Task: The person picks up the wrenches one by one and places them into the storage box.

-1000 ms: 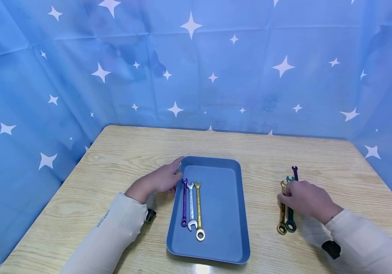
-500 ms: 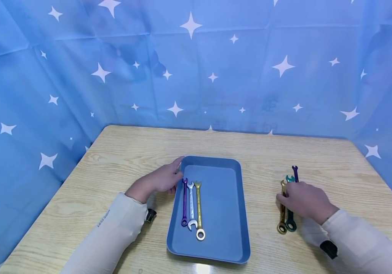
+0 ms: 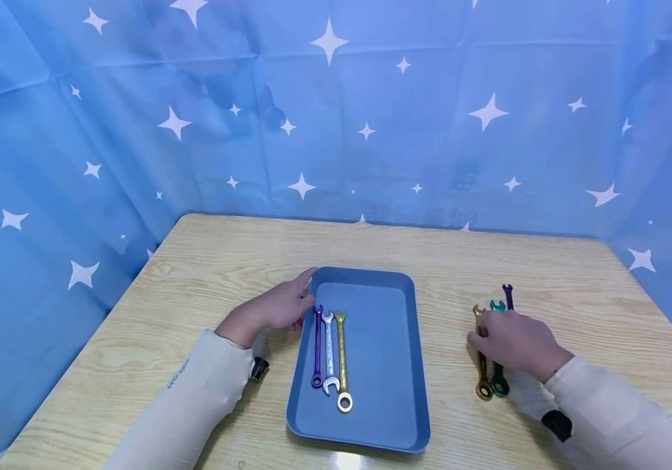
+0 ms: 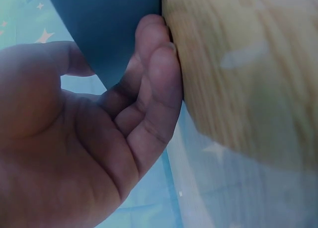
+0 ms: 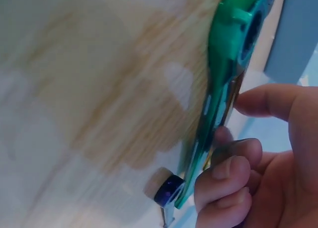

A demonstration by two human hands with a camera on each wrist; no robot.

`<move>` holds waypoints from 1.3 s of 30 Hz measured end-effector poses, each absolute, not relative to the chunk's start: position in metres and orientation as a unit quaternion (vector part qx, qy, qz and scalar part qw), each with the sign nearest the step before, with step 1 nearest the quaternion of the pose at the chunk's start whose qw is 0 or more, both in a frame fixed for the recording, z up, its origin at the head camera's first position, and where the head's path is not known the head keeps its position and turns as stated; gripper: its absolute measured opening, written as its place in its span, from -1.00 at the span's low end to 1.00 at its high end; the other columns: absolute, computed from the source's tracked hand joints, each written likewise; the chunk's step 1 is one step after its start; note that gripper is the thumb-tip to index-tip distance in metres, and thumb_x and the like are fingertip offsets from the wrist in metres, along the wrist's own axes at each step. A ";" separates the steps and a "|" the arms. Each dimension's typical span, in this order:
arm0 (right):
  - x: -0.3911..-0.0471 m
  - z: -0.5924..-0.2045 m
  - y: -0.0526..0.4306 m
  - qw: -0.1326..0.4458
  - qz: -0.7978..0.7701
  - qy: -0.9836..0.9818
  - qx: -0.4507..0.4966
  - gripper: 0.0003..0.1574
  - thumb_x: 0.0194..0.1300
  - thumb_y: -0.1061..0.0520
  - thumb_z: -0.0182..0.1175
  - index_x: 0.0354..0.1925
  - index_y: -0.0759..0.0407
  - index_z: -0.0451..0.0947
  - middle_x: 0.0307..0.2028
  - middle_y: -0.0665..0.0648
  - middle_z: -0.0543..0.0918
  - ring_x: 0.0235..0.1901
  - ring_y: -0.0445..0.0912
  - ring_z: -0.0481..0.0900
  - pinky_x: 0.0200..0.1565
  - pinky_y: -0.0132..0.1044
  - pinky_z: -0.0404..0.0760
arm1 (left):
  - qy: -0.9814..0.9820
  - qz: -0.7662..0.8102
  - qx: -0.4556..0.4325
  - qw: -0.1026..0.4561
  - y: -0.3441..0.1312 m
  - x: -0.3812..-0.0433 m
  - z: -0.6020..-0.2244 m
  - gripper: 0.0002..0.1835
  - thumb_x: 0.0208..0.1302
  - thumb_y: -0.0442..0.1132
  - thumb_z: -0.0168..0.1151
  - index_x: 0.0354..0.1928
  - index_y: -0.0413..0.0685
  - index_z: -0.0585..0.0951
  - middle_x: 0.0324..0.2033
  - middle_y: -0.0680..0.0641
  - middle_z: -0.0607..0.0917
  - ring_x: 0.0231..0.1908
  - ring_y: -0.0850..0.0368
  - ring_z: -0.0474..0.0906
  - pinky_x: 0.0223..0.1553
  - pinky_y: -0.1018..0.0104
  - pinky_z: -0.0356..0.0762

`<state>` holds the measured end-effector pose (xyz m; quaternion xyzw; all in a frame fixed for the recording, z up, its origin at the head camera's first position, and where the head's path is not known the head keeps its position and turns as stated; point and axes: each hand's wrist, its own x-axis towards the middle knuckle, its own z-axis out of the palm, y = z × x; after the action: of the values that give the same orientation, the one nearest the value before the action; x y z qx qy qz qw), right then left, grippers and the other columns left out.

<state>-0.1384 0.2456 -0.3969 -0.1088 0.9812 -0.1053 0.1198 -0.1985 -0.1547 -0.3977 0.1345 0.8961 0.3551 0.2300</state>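
Observation:
My left hand (image 3: 279,305) grips the left wall of the blue tray (image 3: 379,365). In the left wrist view its thumb lies on one side of the wall and curled fingers (image 4: 161,79) on the other. On the table to the right, my right hand (image 3: 518,343) pinches a gold ratchet wrench (image 3: 482,377) between thumb and fingers. That wrench leans left at its open end, its middle partly hidden. A green ratchet wrench (image 3: 499,384) lies beside it under the hand. Behind that, a purple wrench (image 3: 509,297) shows only its open end.
Inside the tray, along its left side, lie a purple wrench (image 3: 317,349), a silver wrench (image 3: 329,352) and a gold wrench (image 3: 342,356) side by side. The wooden table (image 3: 241,251) is backed by a blue star-patterned curtain (image 3: 406,130).
My right hand has shifted slightly left, and the open end of the gold wrench has swung left, away from the green one. My left hand and the tray stay put.

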 end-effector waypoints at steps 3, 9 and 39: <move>-0.139 -0.395 0.246 0.139 -0.115 0.978 -0.104 -0.48 0.41 -0.02 0.07 -0.69 -0.02 0.25 -0.78 -0.10 0.16 -0.78 -0.20 0.17 -0.66 -0.35 0.15 | 0.896 0.356 0.136 0.229 -0.154 -0.199 -0.398 -0.28 0.56 -0.12 -0.17 0.62 0.19 -0.19 -0.61 -0.15 0.65 -0.59 0.01 0.58 -0.46 0.19 0.54; -0.141 -0.393 0.246 0.184 -0.169 0.962 -0.109 -0.44 0.45 0.03 0.05 -0.70 -0.02 0.20 -0.77 -0.10 0.13 -0.77 -0.20 0.14 -0.61 -0.31 0.25 | 0.896 0.355 0.136 0.230 -0.154 -0.199 -0.398 -0.28 0.57 -0.12 -0.17 0.62 0.17 -0.20 -0.60 -0.15 0.65 -0.58 0.01 0.59 -0.45 0.19 0.55; -0.146 -0.397 0.249 0.193 -0.224 0.950 -0.103 -0.42 0.45 0.02 0.07 -0.70 -0.04 0.11 -0.76 -0.10 0.11 -0.77 -0.21 0.11 -0.60 -0.31 0.28 | 0.895 0.355 0.139 0.232 -0.154 -0.200 -0.397 -0.28 0.56 -0.14 -0.18 0.62 0.14 -0.20 -0.59 -0.15 0.64 -0.57 0.01 0.58 -0.44 0.20 0.56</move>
<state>-0.1463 0.2488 -0.3975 -0.1031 0.9498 -0.2235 0.1930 -0.1997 -0.1543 -0.3972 0.1394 0.8946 0.3552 0.2324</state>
